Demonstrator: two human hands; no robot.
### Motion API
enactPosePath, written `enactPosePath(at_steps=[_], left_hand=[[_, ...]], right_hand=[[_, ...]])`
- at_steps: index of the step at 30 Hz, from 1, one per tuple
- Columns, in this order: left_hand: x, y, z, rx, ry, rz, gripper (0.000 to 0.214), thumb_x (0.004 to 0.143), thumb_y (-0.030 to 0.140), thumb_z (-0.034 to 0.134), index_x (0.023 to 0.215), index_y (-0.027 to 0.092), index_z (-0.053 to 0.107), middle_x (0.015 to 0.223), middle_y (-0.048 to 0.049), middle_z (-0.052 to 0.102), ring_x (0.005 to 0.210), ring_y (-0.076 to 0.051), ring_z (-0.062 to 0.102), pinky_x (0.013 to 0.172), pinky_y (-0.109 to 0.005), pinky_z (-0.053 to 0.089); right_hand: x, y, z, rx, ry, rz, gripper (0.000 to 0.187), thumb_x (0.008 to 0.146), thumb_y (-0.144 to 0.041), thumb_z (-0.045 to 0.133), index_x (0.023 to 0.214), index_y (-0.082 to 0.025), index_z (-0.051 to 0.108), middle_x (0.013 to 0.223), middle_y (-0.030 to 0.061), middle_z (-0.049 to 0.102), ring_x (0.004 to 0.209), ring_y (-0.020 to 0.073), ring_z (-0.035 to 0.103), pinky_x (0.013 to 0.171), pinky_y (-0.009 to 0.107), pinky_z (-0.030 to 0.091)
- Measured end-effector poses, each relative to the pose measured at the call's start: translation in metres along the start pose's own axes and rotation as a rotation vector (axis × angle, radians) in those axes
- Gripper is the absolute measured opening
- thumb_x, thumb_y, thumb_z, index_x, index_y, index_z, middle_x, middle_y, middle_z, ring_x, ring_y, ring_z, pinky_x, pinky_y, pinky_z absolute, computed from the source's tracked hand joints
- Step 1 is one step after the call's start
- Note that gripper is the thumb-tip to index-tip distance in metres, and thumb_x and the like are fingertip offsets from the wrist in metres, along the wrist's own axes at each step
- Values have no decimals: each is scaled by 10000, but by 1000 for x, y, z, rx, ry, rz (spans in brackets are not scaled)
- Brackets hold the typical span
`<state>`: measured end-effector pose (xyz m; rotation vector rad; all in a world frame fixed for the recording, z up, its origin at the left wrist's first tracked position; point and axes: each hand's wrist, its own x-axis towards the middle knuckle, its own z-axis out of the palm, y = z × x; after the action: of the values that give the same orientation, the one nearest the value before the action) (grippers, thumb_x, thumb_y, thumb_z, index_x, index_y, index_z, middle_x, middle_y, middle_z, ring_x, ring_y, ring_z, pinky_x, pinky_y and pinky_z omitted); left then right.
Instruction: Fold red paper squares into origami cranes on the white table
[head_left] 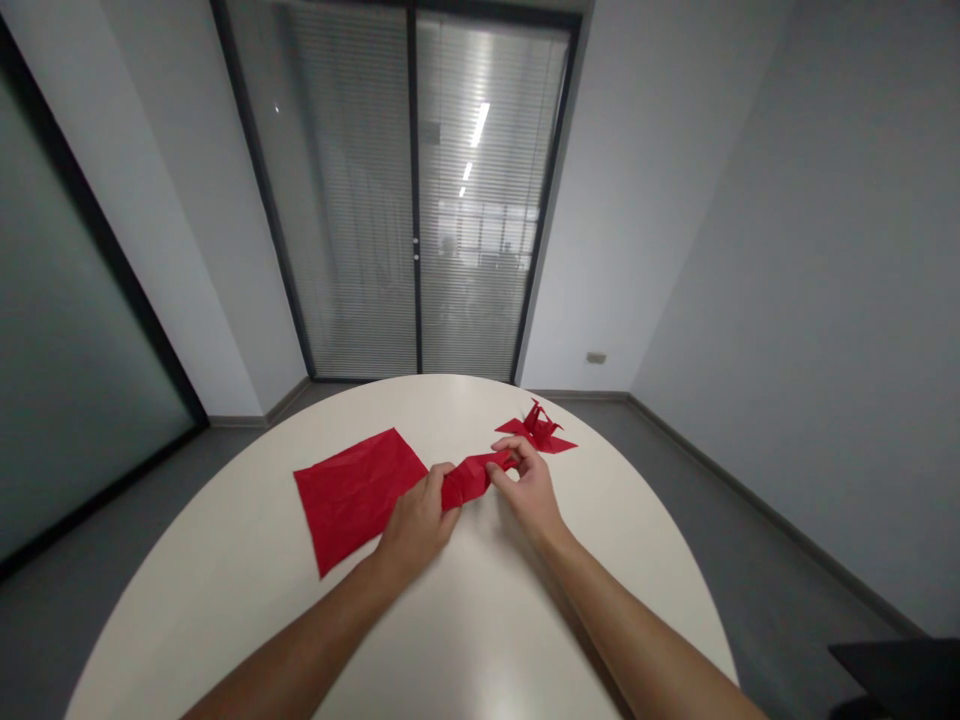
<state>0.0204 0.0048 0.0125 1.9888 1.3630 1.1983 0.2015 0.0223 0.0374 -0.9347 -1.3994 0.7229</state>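
Note:
A folded piece of red paper [466,482] is stretched between my two hands, just over the table. My left hand [421,515] grips its left end, fingers on top and thumb toward me. At the other end, my right hand [531,485] pinches the narrower tip between thumb and fingers. Left of my left hand lies a creased, flat sheet of red paper [356,495], partly covered by that hand. Beyond my right hand rests red folded paper, including what looks like an origami crane [537,428].
The round white table [465,620] fills the lower middle of the view. A glass door with blinds [360,220] stands past its far edge. Grey floor shows on both sides. A dark object [904,675] juts in at the lower right.

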Motion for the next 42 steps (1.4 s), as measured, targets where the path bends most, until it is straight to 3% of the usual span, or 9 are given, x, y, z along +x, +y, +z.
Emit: enactPosePath(at_steps=[6,12,16,22,25,29,33,38,42], left_hand=[[-3,-1,2,87,-40,38,372,790,158,618,1156,226,607,1090,-130,727,992,-320,689,848,-383,482],[-5,-1,2,-111,-50,18,313,811,257,680,1122,261,653,1052,-85,746,955,-288,697,861,-354,483],[-3,1,5,-252,-21,-19,220,850,322,669,1057,247,668,991,-69,750,905,-264,697,832,-334,483],[6,2,12,-565,-21,-154,276,865,448,655,946,186,622,919,-78,745,831,-222,702,748,-306,508],[8,3,11,-639,-56,-200,335,832,490,685,944,179,631,868,-71,748,805,-224,704,716,-304,519],[9,-1,12,-618,-70,-175,315,822,488,692,850,176,663,827,-60,739,790,-214,694,736,-307,536],[11,-7,17,-670,-78,-220,350,794,502,712,878,166,667,866,-71,738,770,-215,702,666,-304,563],[12,-7,19,-731,3,-289,436,716,554,756,866,160,642,832,-55,722,677,-183,685,585,-285,573],[12,-2,17,-747,7,-305,456,693,558,766,876,162,633,832,-48,717,684,-181,691,586,-283,581]], right_hand=[[-2,-1,-6,-142,-172,-29,458,741,-248,755,1160,-237,571,817,-21,612,800,201,606,796,342,471],[-3,-4,-11,-340,-96,-179,273,788,-235,710,1056,-241,657,958,45,673,910,246,614,842,394,472],[0,-2,-13,-259,-40,-138,207,851,-298,667,1048,-238,653,989,55,686,935,245,630,873,408,480],[-3,15,-2,169,-105,95,767,725,-348,812,1370,-301,401,1095,41,652,902,193,667,772,342,543],[-5,19,2,243,-235,175,625,749,-375,799,1284,-265,494,961,24,701,856,193,686,778,345,538],[-1,20,-2,237,-150,166,432,749,-426,805,1067,-221,596,777,-2,705,746,182,674,773,349,526],[-2,22,-1,308,-132,205,503,742,-427,809,1130,-254,541,852,-8,701,737,165,673,765,341,541],[-11,24,7,382,-234,248,679,664,-290,872,1195,-294,449,974,2,698,859,175,695,780,317,543],[-10,24,5,329,-194,235,386,734,-340,820,965,-241,528,840,-19,667,720,136,649,701,277,524]])
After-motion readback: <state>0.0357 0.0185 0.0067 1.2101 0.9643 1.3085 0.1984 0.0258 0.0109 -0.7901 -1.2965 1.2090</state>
